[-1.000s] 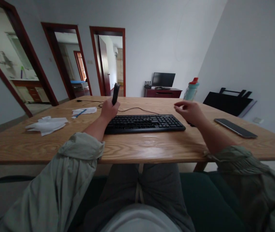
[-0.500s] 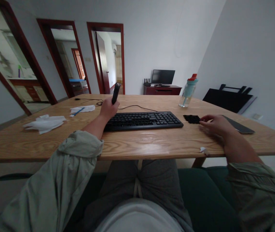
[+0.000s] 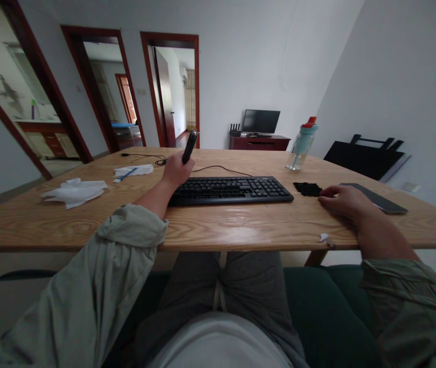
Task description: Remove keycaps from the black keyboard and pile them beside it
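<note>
My left hand (image 3: pixel 178 168) is wrapped round a slim black cylinder-shaped tool (image 3: pixel 190 147), held upright and tilted, its shiny end pointing up. This hand is over the left end of a black keyboard (image 3: pixel 237 190) and hides that end. My right hand (image 3: pixel 344 200) is at the table's right side, fingers drawn together at the edge of a cluster of small black pieces that look like keycaps (image 3: pixel 307 189). Whatever is between those fingertips is too small or hidden to tell. A flat dark slab (image 3: pixel 388 200) lies partly behind the right hand.
Crumpled white tissues (image 3: pixel 75 192) lie at the left, with a blue-handled brush-like tool (image 3: pixel 126 175) on another tissue. The keyboard's cable (image 3: pixel 221 167) runs behind it. A water bottle (image 3: pixel 302 144) stands at the back right. A white scrap (image 3: pixel 324 237) is near the table's front edge (image 3: pixel 241 250).
The fingers of my right hand have drawn closer together beside the black pieces. My left hand keeps its grip on the black tool. The whole view has shifted slightly.
</note>
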`<state>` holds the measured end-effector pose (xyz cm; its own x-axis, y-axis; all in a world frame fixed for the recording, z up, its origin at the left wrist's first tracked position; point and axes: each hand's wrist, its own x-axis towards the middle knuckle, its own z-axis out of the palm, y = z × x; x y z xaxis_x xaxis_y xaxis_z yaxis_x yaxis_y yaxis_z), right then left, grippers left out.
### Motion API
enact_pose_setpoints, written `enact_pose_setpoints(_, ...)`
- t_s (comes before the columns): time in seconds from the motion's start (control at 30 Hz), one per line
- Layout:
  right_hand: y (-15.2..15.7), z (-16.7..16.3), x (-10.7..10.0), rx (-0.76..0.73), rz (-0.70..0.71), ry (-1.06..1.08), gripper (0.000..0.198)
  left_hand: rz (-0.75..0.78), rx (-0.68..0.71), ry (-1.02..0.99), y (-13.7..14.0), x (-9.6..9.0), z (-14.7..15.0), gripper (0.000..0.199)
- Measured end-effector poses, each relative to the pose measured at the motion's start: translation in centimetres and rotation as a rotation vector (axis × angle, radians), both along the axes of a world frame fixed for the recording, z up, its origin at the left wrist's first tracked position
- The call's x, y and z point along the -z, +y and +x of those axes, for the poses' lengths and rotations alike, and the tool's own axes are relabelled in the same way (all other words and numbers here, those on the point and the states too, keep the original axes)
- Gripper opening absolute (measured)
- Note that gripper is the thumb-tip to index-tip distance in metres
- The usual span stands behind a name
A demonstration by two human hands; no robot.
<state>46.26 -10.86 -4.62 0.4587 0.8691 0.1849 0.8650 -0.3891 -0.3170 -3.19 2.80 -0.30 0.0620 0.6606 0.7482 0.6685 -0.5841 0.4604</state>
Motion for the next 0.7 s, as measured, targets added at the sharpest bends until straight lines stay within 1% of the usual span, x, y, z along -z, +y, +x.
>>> enact_pose_setpoints(0.2,-0.07,0.18,0.00,0.012,0.013,-0.033,0.017,0.017,0.013,0.002,0.09,0.06,-0.07,0.018)
enact_pose_setpoints(0.33,0.14,0.53,0.27,0.030,0.066,-0.065,0.019,0.024,0.021,-0.012,-0.01,0.01,-0.05,0.019)
enact_pose_setpoints(0.53,0.25,0.96,0.31,0.106,0.121,-0.074,0.019,0.029,0.027,-0.027,-0.06,-0.02,-0.02,0.022)
enact_pose_setpoints(0.63,0.01,0.92,0.00,0.199,0.210,-0.081,0.021,0.042,0.055,-0.040,-0.06,-0.03,-0.03,0.021)
enact_pose_setpoints(0.7,-0.12,0.84,-0.12,0.215,0.236,-0.079,0.022,0.046,0.065,-0.044,-0.04,-0.05,-0.04,0.020)
